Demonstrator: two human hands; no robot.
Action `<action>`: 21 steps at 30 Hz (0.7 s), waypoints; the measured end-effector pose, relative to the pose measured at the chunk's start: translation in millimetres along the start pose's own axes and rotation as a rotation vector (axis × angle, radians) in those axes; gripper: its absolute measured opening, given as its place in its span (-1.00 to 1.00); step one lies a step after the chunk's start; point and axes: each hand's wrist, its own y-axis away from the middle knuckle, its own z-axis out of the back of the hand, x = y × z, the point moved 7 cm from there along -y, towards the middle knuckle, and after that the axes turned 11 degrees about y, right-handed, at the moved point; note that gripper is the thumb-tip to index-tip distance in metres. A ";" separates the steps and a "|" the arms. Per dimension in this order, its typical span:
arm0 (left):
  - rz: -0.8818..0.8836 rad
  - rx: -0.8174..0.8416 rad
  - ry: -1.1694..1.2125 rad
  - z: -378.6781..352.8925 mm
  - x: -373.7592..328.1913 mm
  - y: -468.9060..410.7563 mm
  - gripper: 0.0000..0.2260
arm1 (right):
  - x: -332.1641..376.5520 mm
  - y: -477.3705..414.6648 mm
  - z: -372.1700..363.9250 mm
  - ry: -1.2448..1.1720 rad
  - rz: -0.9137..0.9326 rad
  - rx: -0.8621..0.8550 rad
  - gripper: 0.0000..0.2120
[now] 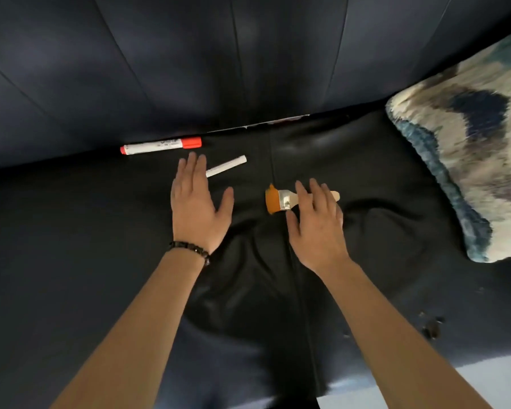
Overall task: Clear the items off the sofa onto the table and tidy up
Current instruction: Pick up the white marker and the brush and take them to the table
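The grip of the right hand [316,228] is wide. Its fingers [314,190] are spread and only lightly bent, and they lie across the pale wooden handle of a paintbrush [284,200] without closing round it. The thumb sits just near of the brush's metal band, and we cannot tell whether it touches. The brush lies flat on the sofa [366,172] seat with its orange bristles pointing left, and the tip of its handle shows to the right of the fingers.

The grip of the left hand [199,208] is wide too, with the palm down, the fingers straight and close together, and the thumb held out to the right. Its fingertips cover the near left end of a white marker [227,165], which slants away to the far right. We cannot tell whether the hand presses on it or hovers over it. A dark beaded bracelet [191,249] circles that wrist.

Just beyond the left hand, a red-capped marker [161,145] lies along the crease where the seat meets the backrest [248,54], apart from the white one. At the right a patterned cushion [469,149] in cream and blue rests on the seat, well apart from both hands. Near it, toward the seat's front edge, we see a few dark crumbs [431,329], and pale floor [484,382] shows beyond that edge.
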 end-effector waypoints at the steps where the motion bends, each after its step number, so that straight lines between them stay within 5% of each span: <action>1: 0.005 0.028 -0.002 -10.5 9.0 -9.4 -0.40 | -1.5 -7.4 -12.2 0.054 -0.010 0.024 -0.47; 7: -0.216 -0.040 -0.312 -34.7 28.6 -2.4 -0.68 | -2.2 -6.7 -17.2 0.146 -0.060 -0.071 -0.67; 11: -0.211 0.034 -0.320 -31.5 20.9 11.4 -0.83 | -2.0 8.5 1.9 0.062 -0.049 -0.039 -0.70; 21: 0.312 -0.170 0.497 99.5 -53.5 127.4 -0.87 | -12.4 126.4 113.8 -0.633 -0.308 -0.025 -0.74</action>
